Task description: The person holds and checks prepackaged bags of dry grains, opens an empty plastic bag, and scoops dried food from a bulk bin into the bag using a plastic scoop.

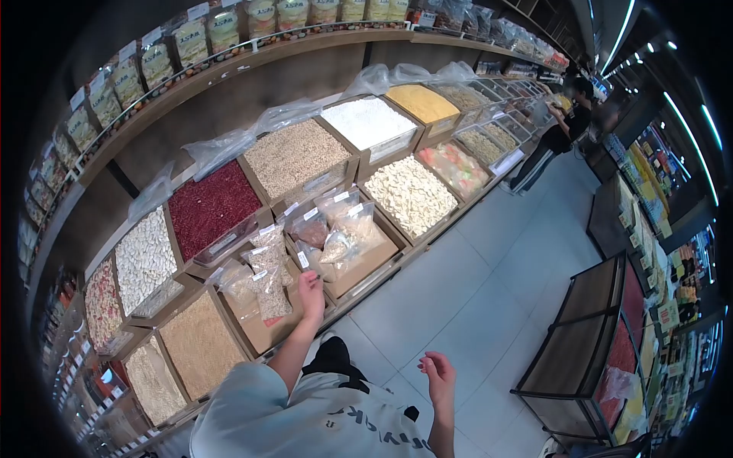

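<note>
Pale tiled floor, wooden shelving (curved by the lens), bright ceiling strip lights

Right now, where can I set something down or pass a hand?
Bare brown cardboard shows between the clear plastic food bags and the front rim of their brown bin. A hand could likely pass above the grey tiled floor beside the bin. Crowded: where those bags overlap, and among the clear grain packets near your left hand.
</note>
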{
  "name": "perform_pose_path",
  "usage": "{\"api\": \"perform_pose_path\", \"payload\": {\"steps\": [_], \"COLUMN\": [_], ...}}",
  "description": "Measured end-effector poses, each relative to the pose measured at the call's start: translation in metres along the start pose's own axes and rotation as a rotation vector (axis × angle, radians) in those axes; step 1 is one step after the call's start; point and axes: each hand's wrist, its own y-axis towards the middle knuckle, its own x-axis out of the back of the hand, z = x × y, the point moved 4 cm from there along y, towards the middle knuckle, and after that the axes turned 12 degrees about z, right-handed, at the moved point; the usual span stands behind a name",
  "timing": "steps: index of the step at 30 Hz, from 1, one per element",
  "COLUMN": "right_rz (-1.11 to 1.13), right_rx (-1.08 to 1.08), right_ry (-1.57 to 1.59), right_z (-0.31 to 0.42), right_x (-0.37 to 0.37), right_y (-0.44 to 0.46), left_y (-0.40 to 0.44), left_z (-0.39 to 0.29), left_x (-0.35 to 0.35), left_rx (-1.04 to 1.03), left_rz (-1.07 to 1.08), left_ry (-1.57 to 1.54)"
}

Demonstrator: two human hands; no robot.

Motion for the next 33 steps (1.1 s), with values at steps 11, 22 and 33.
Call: {"api": "perform_pose_path", "payload": {"steps": [11, 22, 33], "right_rz": [-0.063, 0.095, 0.477], "right_rx": [-0.12, -0.025, -0.108], "right_ry": [0.018, -0.268, -0.304], "right_z": [-0.004, 0.054, 0.086], "right_x": [0.027, 0.066, 0.051], "right_y": [0.027, 0.172, 0.324], "left_y": [0.071, 0.186, 0.177], "left_z": [-0.072, -0.077, -0.227], "left_x": [-0.025, -0.005, -0.069], "left_rx": [-0.197, 0.176, -0.007], "left_rz": [-0.158, -0.108, 0.495], "left_ry": [0.813, 1.005, 0.976]}}
